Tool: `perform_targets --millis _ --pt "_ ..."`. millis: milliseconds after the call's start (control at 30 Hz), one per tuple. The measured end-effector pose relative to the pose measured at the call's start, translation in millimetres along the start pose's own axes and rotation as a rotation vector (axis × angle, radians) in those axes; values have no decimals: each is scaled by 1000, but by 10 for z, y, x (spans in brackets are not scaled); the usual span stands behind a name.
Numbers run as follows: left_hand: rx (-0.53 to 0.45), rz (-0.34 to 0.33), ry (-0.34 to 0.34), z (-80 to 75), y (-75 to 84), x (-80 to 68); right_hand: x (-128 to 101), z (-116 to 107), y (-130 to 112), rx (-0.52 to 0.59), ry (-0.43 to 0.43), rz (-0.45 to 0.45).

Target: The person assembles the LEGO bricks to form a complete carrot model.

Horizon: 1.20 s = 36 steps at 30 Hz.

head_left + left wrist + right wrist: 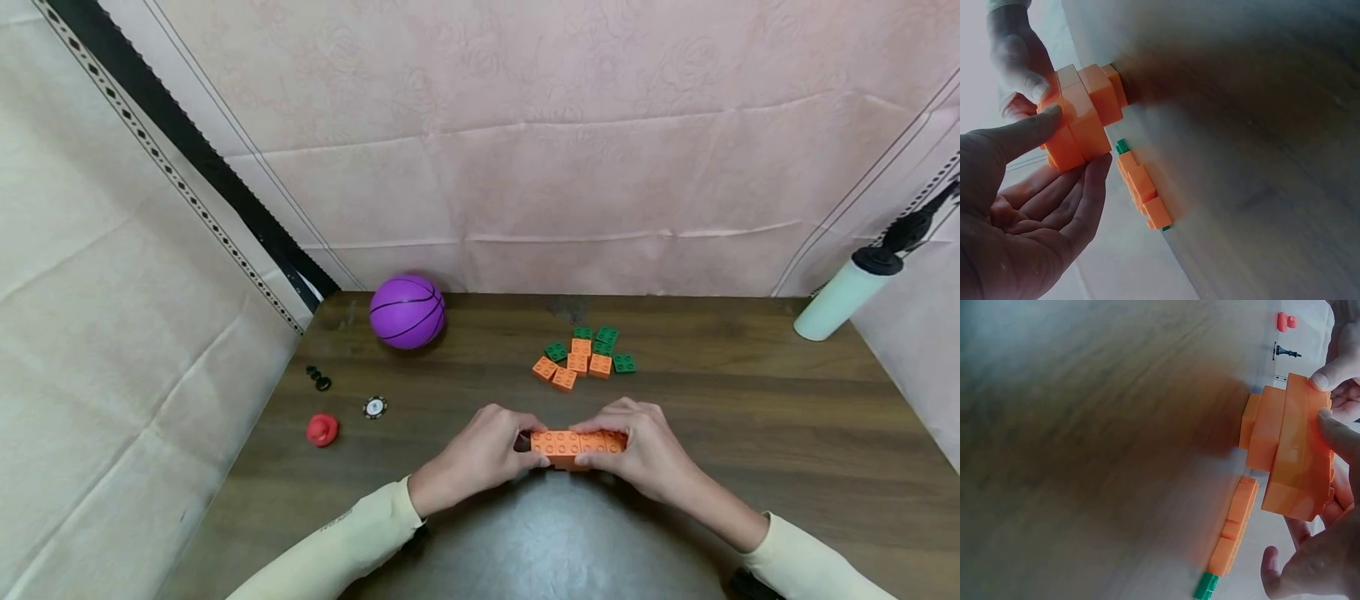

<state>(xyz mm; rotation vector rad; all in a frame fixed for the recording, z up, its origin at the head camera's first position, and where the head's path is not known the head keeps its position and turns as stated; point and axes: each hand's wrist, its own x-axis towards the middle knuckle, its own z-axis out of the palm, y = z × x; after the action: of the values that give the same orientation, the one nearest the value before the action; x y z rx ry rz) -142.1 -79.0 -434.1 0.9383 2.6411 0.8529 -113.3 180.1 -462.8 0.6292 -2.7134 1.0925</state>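
An orange toy-brick build (564, 442) stands in front of the person, wider at the top and stepped narrower toward the table. Its left end is gripped by the left hand (487, 446), thumb on the near side and fingers on the far side. At the other end, the right hand (641, 446) holds it the same way. In the left wrist view, the narrow lower bricks (1102, 94) show beneath the wide top layer. Beyond the hands lies a loose group of orange bricks (577, 363) and green bricks (624, 363).
A purple ball (407, 312) sits at the back left of the wooden table (720, 400). On the left are a black chess piece (321, 382), a black-and-white disc (375, 407) and a red round piece (322, 430). A mint bottle (847, 300) stands at the back right.
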Motion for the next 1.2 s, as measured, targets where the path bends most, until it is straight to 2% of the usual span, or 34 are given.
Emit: perform_targets --millis 267,600,933,1200 --pt "75 77 -10 -12 3 6 -1 22 12 11 -3 18" --pt "125 54 -8 14 30 -8 -10 37 -9 6 -16 41" --pt "30 17 -45 -2 -3 17 5 22 -1 0 -36 39" --pt "27 -3 -44 9 4 59 21 -17 37 -4 -34 12"
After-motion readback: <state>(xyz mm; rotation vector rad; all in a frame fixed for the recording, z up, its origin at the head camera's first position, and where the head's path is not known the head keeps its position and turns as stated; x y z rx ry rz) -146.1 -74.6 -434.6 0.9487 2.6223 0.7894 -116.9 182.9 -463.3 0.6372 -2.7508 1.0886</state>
